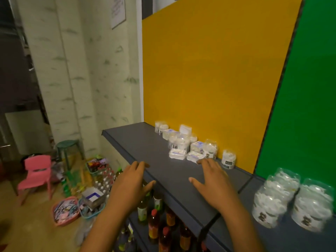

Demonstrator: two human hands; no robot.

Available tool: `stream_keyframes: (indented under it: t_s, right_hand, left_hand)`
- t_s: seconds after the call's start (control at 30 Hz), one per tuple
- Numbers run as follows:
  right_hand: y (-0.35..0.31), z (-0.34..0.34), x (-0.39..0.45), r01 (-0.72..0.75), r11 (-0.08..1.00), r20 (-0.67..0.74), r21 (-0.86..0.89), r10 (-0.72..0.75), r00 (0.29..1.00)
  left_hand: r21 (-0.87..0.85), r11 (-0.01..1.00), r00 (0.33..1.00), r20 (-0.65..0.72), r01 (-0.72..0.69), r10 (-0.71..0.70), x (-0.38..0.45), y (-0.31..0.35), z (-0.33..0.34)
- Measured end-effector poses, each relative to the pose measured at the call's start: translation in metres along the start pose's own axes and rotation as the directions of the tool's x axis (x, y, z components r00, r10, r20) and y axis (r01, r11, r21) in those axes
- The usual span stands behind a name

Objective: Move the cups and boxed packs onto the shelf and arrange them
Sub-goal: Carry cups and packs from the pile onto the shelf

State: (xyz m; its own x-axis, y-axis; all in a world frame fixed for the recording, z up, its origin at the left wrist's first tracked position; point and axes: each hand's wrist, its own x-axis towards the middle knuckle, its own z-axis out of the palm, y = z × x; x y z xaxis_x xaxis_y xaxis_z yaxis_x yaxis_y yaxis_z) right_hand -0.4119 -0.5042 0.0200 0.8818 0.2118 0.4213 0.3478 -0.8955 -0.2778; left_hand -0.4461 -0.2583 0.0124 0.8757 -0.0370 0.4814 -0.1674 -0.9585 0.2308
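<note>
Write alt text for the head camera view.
Two empty hands, left hand and right hand, hover open over a dark grey shelf, reaching toward a loose cluster of clear cups and small white boxed packs against a yellow back panel. Bottles fill the shelf below.

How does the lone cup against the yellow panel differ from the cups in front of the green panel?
The lone cup stands by itself, far back on the shelf; the green-side cups are bunched together near the camera. It looks sharp; they are motion-blurred. All are clear, filled with white, and dark-labelled.
</note>
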Motion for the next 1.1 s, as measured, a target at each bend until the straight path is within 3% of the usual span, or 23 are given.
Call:
stream_keyframes:
  t_s: [0.3, 0.57, 0.73, 0.97, 1.1]
  right_hand:
    - [0.031, 0.034, 0.087, -0.079, 0.997, -0.039, 0.024, 0.080, 0.996]
    - [0.037, 0.058, 0.104, -0.116, 0.993, -0.016, -0.010, 0.116, 0.993]
    - [0.042, 0.067, 0.116, -0.249, 0.966, 0.028, -0.069, 0.252, 0.967]
    - [0.024, 0.093, 0.159, -0.427, 0.899, -0.026, -0.095, 0.427, 0.904]
    - [0.016, 0.108, 0.185, -0.438, 0.889, -0.107, -0.134, 0.426, 0.898]
  left_hand:
    - [-0.031, 0.998, 0.998, -0.004, -0.056, 0.056, 0.107, -0.017, 0.048]
    - [-0.196, 0.977, 0.995, 0.044, -0.083, 0.093, 0.165, -0.034, 0.101]
    - [-0.292, 0.952, 0.989, 0.087, -0.093, 0.124, 0.203, -0.048, 0.127]
    - [-0.362, 0.910, 0.961, 0.108, -0.201, 0.256, 0.269, -0.082, 0.151]
    - [-0.422, 0.872, 0.944, 0.096, -0.248, 0.316, 0.300, -0.102, 0.170]
